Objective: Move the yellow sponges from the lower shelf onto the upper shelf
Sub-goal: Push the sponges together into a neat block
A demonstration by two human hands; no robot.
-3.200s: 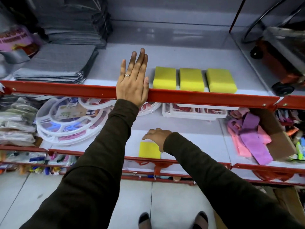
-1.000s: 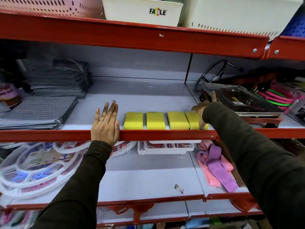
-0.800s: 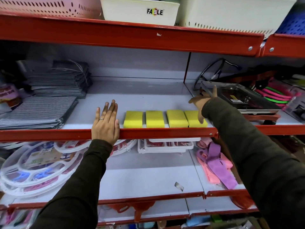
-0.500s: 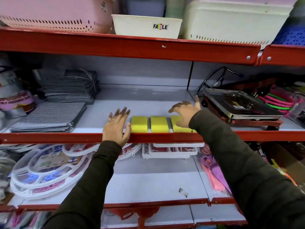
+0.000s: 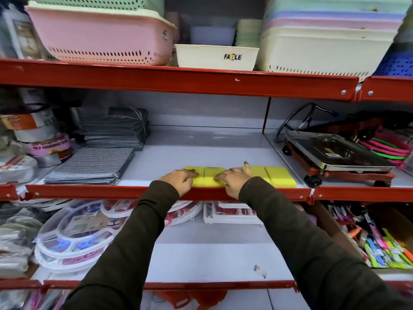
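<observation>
Several yellow sponges lie in a row at the front of the upper shelf point(image 5: 201, 151), just behind its red lip. My left hand point(image 5: 181, 181) rests over the lip with bent fingers on top of the leftmost sponge point(image 5: 194, 170). My right hand point(image 5: 233, 180) lies on the right part of the second sponge point(image 5: 212, 173), one finger stretched onto the third sponge point(image 5: 258, 172). The rightmost sponge point(image 5: 280, 177) is untouched. Neither hand is clasped around a sponge. The lower shelf point(image 5: 212, 256) shows no sponge.
Folded grey cloths point(image 5: 89, 166) lie left of the sponges and a steel-topped trolley point(image 5: 335, 155) stands to their right. Plastic baskets point(image 5: 100, 36) fill the top shelf. Round white trays point(image 5: 73, 238) and packed pens point(image 5: 384, 249) flank the lower shelf.
My right hand slid left from the end of the row to its middle. My left hand moved right from the bare shelf onto the leftmost sponge. The view tilted upward.
</observation>
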